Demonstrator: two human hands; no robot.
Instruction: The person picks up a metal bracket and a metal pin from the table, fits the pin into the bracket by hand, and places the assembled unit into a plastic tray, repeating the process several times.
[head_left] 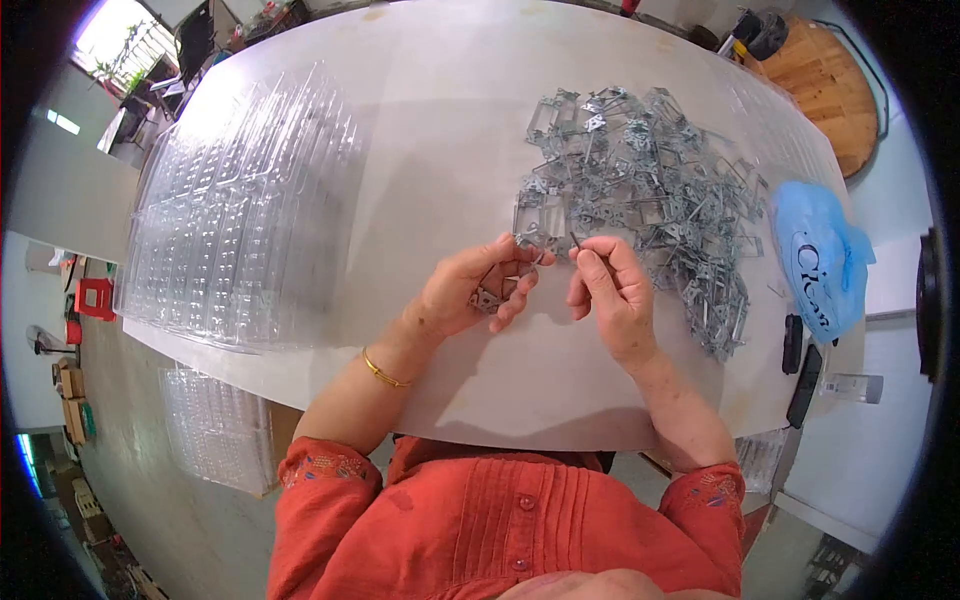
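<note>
My left hand (477, 285) is curled around a few small grey metal brackets (487, 299), which show between the fingers and at the palm. My right hand (612, 290) pinches a thin dark metal pin (574, 241) between thumb and forefinger. The two hands are a short way apart over the table, near the front left side of a big pile of metal brackets (640, 190). Several brackets in the pile have long thin rods and overlap one another. How the pieces inside my left hand lie is partly hidden by the fingers.
Stacked clear plastic trays (240, 215) cover the left of the white table (440, 130). A blue plastic bag (822, 260) sits at the right edge, with black objects (803, 385) below it. More trays (215, 425) stand beneath the table's left side. A round wooden board (820, 95) is at back right.
</note>
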